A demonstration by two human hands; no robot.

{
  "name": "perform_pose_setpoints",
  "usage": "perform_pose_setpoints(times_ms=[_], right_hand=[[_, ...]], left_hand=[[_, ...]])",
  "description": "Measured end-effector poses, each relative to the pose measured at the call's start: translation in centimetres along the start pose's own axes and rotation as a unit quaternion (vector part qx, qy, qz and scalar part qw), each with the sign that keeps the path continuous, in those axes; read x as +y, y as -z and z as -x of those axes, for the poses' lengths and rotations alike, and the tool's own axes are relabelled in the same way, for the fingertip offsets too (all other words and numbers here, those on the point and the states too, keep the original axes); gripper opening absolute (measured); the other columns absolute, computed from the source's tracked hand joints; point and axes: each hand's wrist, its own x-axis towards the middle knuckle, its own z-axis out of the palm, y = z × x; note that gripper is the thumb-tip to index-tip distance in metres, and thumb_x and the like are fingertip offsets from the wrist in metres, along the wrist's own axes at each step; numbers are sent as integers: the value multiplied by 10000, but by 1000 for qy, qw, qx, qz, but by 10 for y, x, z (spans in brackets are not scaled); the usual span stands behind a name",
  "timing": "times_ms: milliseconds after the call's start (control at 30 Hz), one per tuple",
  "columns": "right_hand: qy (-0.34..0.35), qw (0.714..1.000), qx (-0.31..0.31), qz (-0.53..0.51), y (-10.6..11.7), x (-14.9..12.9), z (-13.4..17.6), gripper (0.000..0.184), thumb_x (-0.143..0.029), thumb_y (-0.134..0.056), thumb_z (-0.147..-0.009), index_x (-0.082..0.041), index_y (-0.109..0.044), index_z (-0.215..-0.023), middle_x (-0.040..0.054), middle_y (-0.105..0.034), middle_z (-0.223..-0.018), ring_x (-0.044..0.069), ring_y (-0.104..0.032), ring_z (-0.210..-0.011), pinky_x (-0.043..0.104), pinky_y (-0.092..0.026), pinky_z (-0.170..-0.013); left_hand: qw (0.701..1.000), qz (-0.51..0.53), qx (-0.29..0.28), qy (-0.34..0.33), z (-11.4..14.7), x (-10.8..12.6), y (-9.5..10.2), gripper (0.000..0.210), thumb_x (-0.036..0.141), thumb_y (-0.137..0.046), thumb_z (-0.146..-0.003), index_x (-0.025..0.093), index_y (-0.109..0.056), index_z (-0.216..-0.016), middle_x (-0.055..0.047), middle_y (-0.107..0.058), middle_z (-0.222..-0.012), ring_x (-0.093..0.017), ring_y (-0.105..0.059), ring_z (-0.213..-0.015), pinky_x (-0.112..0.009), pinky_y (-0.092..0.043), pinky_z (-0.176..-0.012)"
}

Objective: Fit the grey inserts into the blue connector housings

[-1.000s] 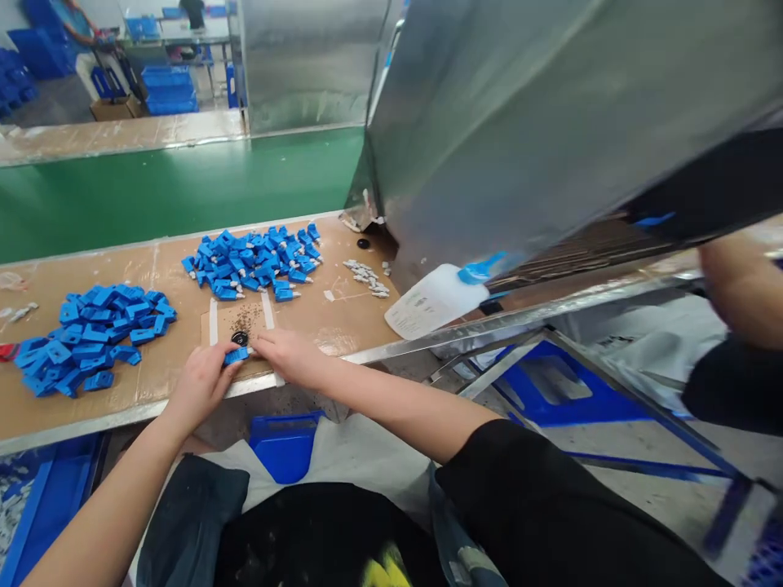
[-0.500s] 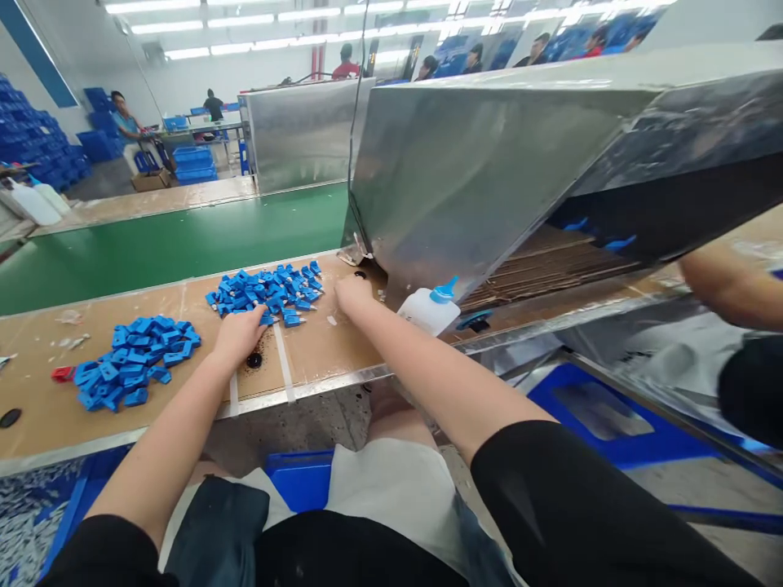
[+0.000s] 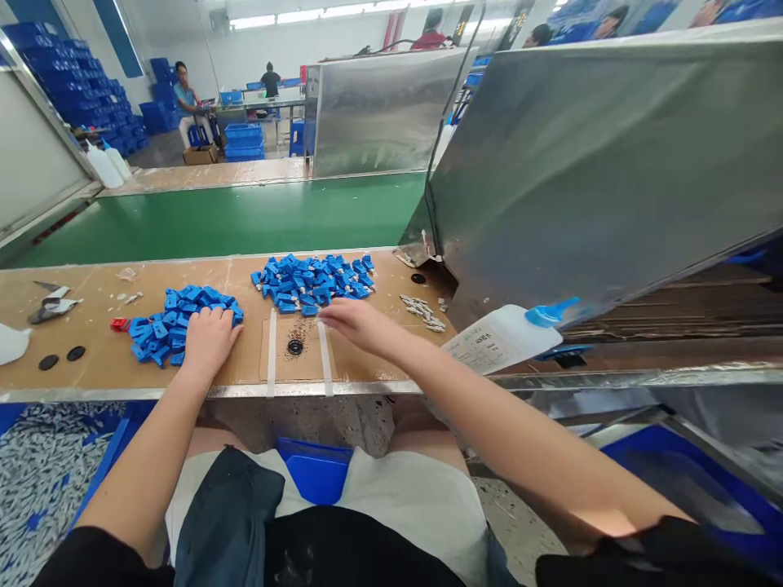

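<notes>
Taking the small round black cup (image 3: pixel 295 346) as the clock's centre, we've got it on the brown cardboard-covered counter (image 3: pixel 370 368), w/ dark specks around it, esp. on the 12 o'clock side, btwn two white tape strips (image 3: pixel 272 350). Our L hand (image 3: pixel 211 336) is btwn 9 & 10 o'clock, palm down, fingers curled over the R end of a heap of chunky blue plastic pcs (image 3: pixel 160 328); can't tell if it's grasping one, as the fingertips are hidden. Our R hand (image 3: pixel 358 326) is btwn 1 & 2 o'clock, thumb & fingertips close together nr the near edge of a second heap of blue plastic pcs, some w/ whitish tips (image 3: pixel 311 281), at approx. 12; too small to tell if anything's pinched there. Btwn 2 & 3 we see a loose cluster of slim whitish pcs (image 3: pixel 423 311), w/ a flat black disc (image 3: pixel 418 278) just past it at 2. A white plastic bottle w/ blue cap (image 3: pixel 498 338) is at 3, by the counter edge. At 9, a red plastic pc (image 3: pixel 121 324) is right by the first heap, & two more flat black discs (image 3: pixel 76 353) are farther out. Smooth green belt (image 3: pixel 245 216) runs beyond the counter, 12 o'clock side.
</notes>
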Motion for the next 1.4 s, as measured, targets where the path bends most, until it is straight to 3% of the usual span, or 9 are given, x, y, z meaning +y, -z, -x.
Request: perform_pose_setpoints(times_ms=[233, 300, 433, 533, 600, 700, 833, 1167, 1400], right_hand=[[122, 984, -92, 88, -30, -38, -5, 451, 85, -521, -881, -149, -695, -1225, 101, -644, -1045, 211, -587, -986, 301, -469, -817], [139, 978, -114, 105, -33, -40, -11, 387, 63, -550, -890, -126, -706, -1189, 114, -641, -1032, 223, -584, -998, 320, -477, -839], [150, 975, -129, 98, -38, -37, -14, 310, 6, -574, -921, -112, -717, -1169, 138, -648, -1031, 233, -596, -1008, 347, -492, -866], [111, 992, -65, 7, -42, -32, -3, 317, -58, -533, -975, -147, -715, -1219, 130, -681, -1056, 210, -630, -993, 326, -508, -852], [51, 993, 31, -106, -48, -30, 9, 266, -170, -546, -1009, -180, -738, -1193, 110, -716, -1045, 198, -664, -965, 320, -525, -846], [-58, 943, 148, -292, -63, -32, 28, 213, -328, -650, -968, -213, -778, -1094, 79, -761, -978, 201, -710, -895, 335, -565, -829], [-120, 883, 165, -423, -81, -41, 41, 224, -388, -711, -915, -215, -790, -1033, 75, -778, -947, 201, -729, -838, 336, -591, -791], [-29, 927, 155, -341, -84, -45, 38, 174, -297, -661, -966, -199, -784, -1042, 74, -780, -966, 185, -717, -887, 315, -548, -825], [-18, 955, 138, -262, -87, -45, 35, 198, -278, -547, -1037, -163, -702, -994, 62, -719, -879, 163, -641, -813, 265, -474, -752]], left_hand=[[982, 181, -6, 57, 1, 14, -4, 234, 240, -529, -919, 157, -608, -1123, -178, -686, -1027, -331, -628, -1023, -433, -442, -892], [948, 305, 6, 95, 4, 19, -3, 305, 241, -556, -901, 186, -586, -1200, -118, -696, -1055, -259, -663, -939, -369, -481, -842], [836, 529, 19, 142, 19, 42, -3, 405, 396, -583, -922, 208, -598, -1281, -83, -706, -1100, -182, -693, -837, -296, -527, -740], [792, 587, -42, 161, 31, 63, -4, 396, 535, -493, -970, 199, -635, -1125, -37, -712, -796, -170, -654, -624, -273, -478, -584], [800, 571, -67, 171, 37, 75, -4, 403, 577, -444, -988, 211, -608, -1020, 9, -639, -622, -169, -593, -519, -271, -425, -546], [851, 495, -48, 169, 39, 91, -4, 383, 551, -380, -1022, 225, -570, -956, -12, -643, -674, -201, -628, -616, -281, -378, -585], [902, 398, -36, 165, 36, 105, -2, 360, 491, -318, -1053, 234, -563, -992, -51, -675, -772, -240, -659, -731, -291, -304, -592], [923, 347, -50, 161, 33, 116, 7, 333, 473, -361, -1045, 232, -582, -981, -45, -669, -752, -230, -634, -701, -291, -273, -603], [911, 395, 10, 118, 31, 122, 3, 381, 376, -305, -1060, 221, -530, -795, -36, -613, -723, -183, -556, -676, -298, -332, -636]])
